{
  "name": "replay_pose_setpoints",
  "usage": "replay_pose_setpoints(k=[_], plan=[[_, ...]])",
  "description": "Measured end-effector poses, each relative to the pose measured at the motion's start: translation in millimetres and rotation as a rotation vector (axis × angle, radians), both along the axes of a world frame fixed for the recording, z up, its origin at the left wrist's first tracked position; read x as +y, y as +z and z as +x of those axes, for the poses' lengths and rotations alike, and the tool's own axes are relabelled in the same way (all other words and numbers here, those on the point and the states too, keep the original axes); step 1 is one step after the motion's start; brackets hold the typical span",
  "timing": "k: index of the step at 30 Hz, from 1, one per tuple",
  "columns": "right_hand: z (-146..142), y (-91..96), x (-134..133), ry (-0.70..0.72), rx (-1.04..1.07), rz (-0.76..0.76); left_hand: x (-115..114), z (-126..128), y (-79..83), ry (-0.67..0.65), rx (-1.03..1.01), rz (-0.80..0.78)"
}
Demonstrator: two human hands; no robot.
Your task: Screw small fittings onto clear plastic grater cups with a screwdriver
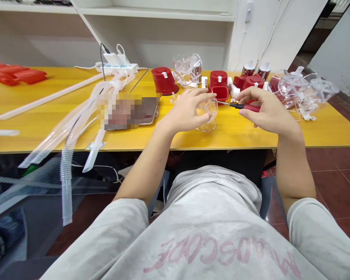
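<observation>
Fingers bent around a clear plastic part (211,112) with a round base, my left hand (188,111) steadies it near the front of the yellow table (245,136). My right hand (266,111) grips a screwdriver (251,107) with a red and black handle. Its thin shaft points left, and the tip meets or nearly meets the clear part; exact contact is too small to tell. Just behind my hands stand red plastic housings (218,79), one with a square opening towards me.
Clear plastic shells (305,91) crowd the right; more clear pieces (186,70) and a red cup (164,81) stand behind. Small bottles (264,71) are at the back. Leftward lie a tablet-like device (148,111), a power strip (131,67), translucent tubes (66,167) overhanging the edge, and orange-red pieces (17,74).
</observation>
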State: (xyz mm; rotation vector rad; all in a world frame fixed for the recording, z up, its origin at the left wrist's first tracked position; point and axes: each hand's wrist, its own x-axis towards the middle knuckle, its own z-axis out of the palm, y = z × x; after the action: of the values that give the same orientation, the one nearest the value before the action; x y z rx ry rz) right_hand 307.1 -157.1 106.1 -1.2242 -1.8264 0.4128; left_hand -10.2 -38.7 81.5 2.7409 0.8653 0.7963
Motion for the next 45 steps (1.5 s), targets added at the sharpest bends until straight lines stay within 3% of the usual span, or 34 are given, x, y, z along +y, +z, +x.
replay_pose_setpoints(k=[4, 10, 21, 31, 45], plan=[[-1.5, -0.6, 3.2, -0.007, -0.001, 0.059, -1.5, 0.0, 1.2, 0.000, 0.004, -0.002], [-6.1, -3.7, 4.6, -0.035, 0.028, -0.024, -0.8, -0.3, 0.4, -0.001, 0.004, -0.007], [-2.9, -0.5, 2.6, -0.035, -0.003, 0.085, -1.3, 1.4, 0.1, -0.001, -0.002, 0.000], [-8.3, 0.3, 1.5, -0.047, 0.067, -0.060, -1.5, 1.3, 0.0, 0.000, -0.003, -0.006], [-10.2, 4.0, -0.2, -0.030, 0.026, 0.031, 2.2, -1.2, -3.7, -0.030, -0.034, 0.016]])
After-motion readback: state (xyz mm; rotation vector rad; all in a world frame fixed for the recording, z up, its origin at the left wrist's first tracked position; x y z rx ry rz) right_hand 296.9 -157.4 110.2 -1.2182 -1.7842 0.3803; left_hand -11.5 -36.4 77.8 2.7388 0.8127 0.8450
